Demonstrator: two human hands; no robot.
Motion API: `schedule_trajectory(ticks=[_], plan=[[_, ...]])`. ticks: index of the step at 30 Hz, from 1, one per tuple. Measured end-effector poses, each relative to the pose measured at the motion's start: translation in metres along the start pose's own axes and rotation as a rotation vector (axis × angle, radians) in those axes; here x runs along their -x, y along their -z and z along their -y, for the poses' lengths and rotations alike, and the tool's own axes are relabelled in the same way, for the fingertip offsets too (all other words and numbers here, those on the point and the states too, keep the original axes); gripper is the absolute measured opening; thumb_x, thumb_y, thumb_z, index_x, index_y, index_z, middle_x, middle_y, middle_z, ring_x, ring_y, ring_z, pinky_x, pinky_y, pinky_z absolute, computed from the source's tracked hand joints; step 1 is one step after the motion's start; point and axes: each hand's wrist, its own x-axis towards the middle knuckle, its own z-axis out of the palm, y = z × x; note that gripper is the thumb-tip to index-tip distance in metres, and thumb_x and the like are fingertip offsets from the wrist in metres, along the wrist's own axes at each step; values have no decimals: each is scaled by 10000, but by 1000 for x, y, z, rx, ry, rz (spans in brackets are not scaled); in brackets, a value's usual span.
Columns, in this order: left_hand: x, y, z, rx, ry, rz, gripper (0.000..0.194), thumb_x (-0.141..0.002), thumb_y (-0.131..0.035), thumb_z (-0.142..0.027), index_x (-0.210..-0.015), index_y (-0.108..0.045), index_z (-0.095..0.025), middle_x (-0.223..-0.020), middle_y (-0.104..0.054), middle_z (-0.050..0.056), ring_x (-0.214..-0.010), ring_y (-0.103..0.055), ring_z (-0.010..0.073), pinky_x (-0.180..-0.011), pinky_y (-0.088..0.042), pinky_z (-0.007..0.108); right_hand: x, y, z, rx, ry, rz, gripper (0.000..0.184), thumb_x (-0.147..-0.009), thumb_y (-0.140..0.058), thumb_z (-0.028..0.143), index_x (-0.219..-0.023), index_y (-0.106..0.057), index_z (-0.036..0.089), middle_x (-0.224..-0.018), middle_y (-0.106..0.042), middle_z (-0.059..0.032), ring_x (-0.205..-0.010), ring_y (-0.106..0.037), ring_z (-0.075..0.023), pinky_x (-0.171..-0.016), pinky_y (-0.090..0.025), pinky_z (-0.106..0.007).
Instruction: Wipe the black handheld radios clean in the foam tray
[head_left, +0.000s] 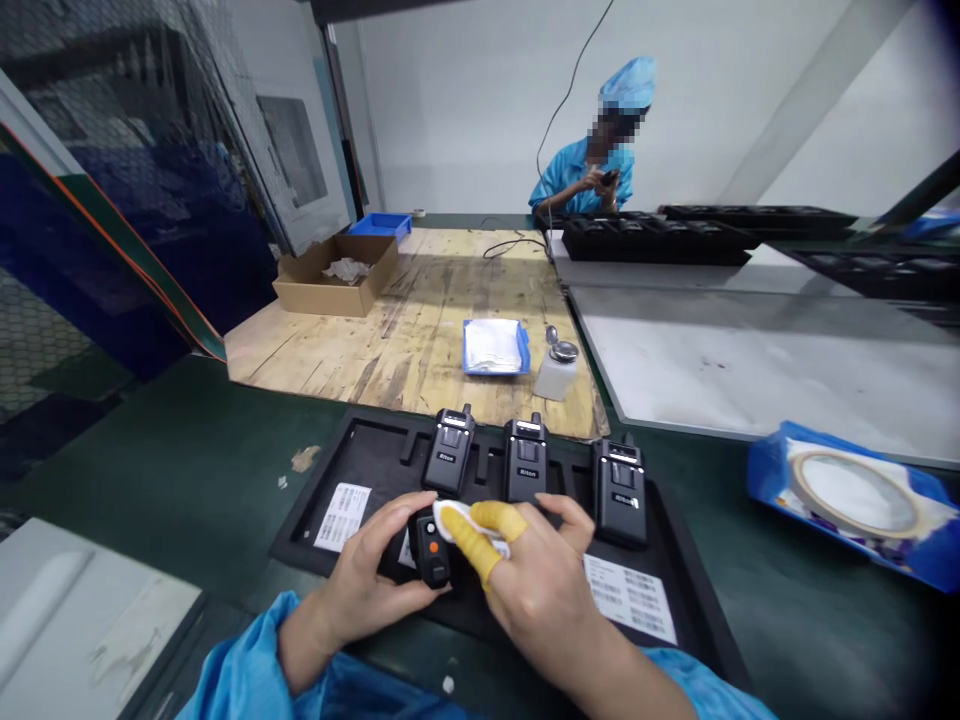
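Near: right hand (pixel 536 580) pressing white cloth (pixel 439 520) to radio (pixel 433 567) | left hand (pixel 367 572) gripping radio | beyond: three radios (pixel 526 462), black tray (pixel 384 458)

Left hand (pixel 382 560) bare, curled in a C-shaped grip, digits reaching forward on far and near sides, wrist (pixel 300 635) angled in from lower left, blue sleeve (pixel 244 665) bunched behind it; right hand (pixel 536 585) back up, pinching, two digits in yellow covers (pixel 471 548), another finger bent and raised, forearm (pixel 630 675) bare, slanting in from lower right
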Motion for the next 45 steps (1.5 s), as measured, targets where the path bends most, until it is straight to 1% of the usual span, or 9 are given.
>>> schedule_trajectory(ticks=[5,9,16,22,28,34,39,42,45], plan=[[-2,0,-1,-13,29,-17,779,-749,-708,-134,-1394,-290,-266,-1302,-539,150,-1174,-545,255,-1011,-455,432,-6,-4,9,-1,55,11,263,-919,-422,126,-945,-679,180,-816,-658,-23,-737,-493,-135,-908,-244,-399],[-3,-1,-1,-32,43,-37,821,-734,-730,-155,-1406,-270,-260,-1280,-557,156,-1162,-556,255,-999,-466,401,-5,-2,-10,91,6,33,271,-911,-424,115,-864,-681,188,-830,-654,-34,-725,-492,-130,-893,-240,-394],[3,0,1,-29,55,-44,821,-731,-739,-162,-1402,-279,-276,-1278,-565,155,-1149,-569,264,-999,-463,431,-17,13,-91,454,-111,134,269,-807,-477,72,-824,-708,209,-801,-617,-40,-712,-476,-148,-871,-196,-415],[0,5,1,-128,239,-15,628,-720,-734,-232,-1291,-473,-236,-1198,-625,121,-1087,-613,248,-955,-486,343,-52,16,-160,665,-450,257,288,-769,-477,64,-854,-717,197,-837,-586,-62,-799,-469,-179,-838,-169,-409],[-12,3,3,27,96,-140,716,-746,-683,-118,-1358,-371,-320,-1214,-632,52,-1092,-611,178,-929,-477,226,-71,-4,-188,688,-466,402,332,-852,-417,92,-948,-703,231,-952,-591,-57,-878,-459,-174,-880,-126,-415],[-5,3,0,7,191,-88,777,-680,-749,-116,-1348,-402,-308,-1231,-615,96,-1104,-603,256,-942,-510,348,-72,-26,-200,623,-461,465,341,-865,-391,91,-895,-714,196,-922,-585,-79,-833,-444,-183,-863,-130,-448],[1,1,-3,-17,241,-48,749,-673,-752,-129,-1331,-427,-277,-1241,-603,113,-1121,-590,257,-985,-478,364,-73,-28,-198,602,-462,455,341,-825,-403,64,-855,-720,188,-884,-580,-84,-801,-436,-179,-841,-145,-447],[1,1,-6,-36,261,-27,717,-692,-744,-156,-1325,-427,-268,-1241,-599,114,-1119,-591,241,-1000,-460,354,-66,-18,-167,573,-430,374,338,-815,-422,75,-926,-712,209,-901,-586,-74,-830,-459,-185,-855,-158,-442],[3,0,-6,-44,253,-6,710,-711,-737,-186,-1335,-408,-259,-1248,-590,119,-1122,-587,238,-1015,-446,372,-48,-1,-110,397,-176,195,354,-791,-474,79,-1012,-690,251,-897,-605,-48,-818,-491,-172,-881,-189,-430]])
